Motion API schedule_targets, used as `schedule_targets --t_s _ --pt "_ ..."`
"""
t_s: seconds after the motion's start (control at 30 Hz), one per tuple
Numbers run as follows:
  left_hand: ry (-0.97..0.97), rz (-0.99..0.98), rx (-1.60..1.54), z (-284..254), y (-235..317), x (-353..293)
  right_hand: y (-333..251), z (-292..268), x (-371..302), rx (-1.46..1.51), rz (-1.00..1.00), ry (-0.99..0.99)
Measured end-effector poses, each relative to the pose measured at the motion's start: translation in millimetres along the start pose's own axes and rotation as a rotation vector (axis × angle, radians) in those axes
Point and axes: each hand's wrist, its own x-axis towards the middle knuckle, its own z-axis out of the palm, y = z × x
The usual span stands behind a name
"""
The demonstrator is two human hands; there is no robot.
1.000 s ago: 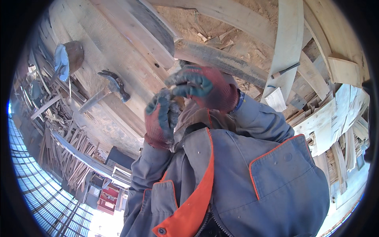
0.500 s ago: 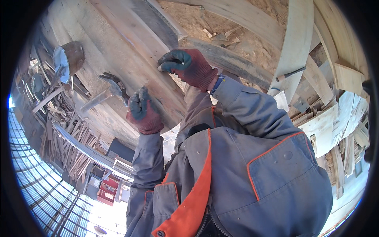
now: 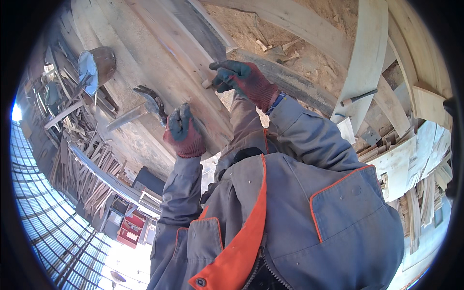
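On the plank counter (image 3: 140,41), hammer (image 3: 154,103) just beside left hand (image 3: 184,131); brown container (image 3: 105,64) farther left. Past right hand (image 3: 245,82), dark-stained beam (image 3: 296,80); farther right, curved pale board (image 3: 363,58) with slim dark tool (image 3: 360,97) on top. Left fingers bent, grip state unclear. Right index finger stretched out, small pale cylinder (image 3: 207,83) by fingertips, over counter; gripped or merely touched, cannot tell.

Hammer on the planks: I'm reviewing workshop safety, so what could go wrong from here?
The left hand is close beside the hammer and might knock it. The small pale piece by the right hand looks rounded, so it could roll across the planks.
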Motion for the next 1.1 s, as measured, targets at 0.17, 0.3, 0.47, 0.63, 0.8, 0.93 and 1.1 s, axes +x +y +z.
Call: schedule_targets --t_s 0.17,0.3,0.47,0.63,0.8,0.93,1.1 --pt "0.034 -0.049 -0.099 4.8 9.1 -2.5 2.3 7.4 7.7 -0.454 -0.136 -0.013" --pt "0.049 -0.089 -0.406 7.0 5.9 3.5 -8.3 12.8 9.9 -0.421 0.105 0.035" --pt "0.001 -0.069 -0.313 11.5 0.6 0.3 -8.4 18.2 4.8 -0.372 0.057 0.065" --pt "-0.06 -0.142 -0.684 8.3 10.4 6.6 -22.1 15.0 -1.0 -0.604 -0.17 0.091" --pt "-0.114 -0.178 -0.579 -47.6 22.2 1.5 -115.2 10.9 16.0 -0.601 -0.226 0.487" --pt "-0.132 -0.032 -0.297 -76.6 5.5 2.6 -171.1 78.0 63.1 -0.826 -0.565 0.262" --pt "-0.191 -0.062 -0.238 -74.1 -28.8 -10.1 -178.0 224.0 166.8 -1.576 -0.971 -0.227"
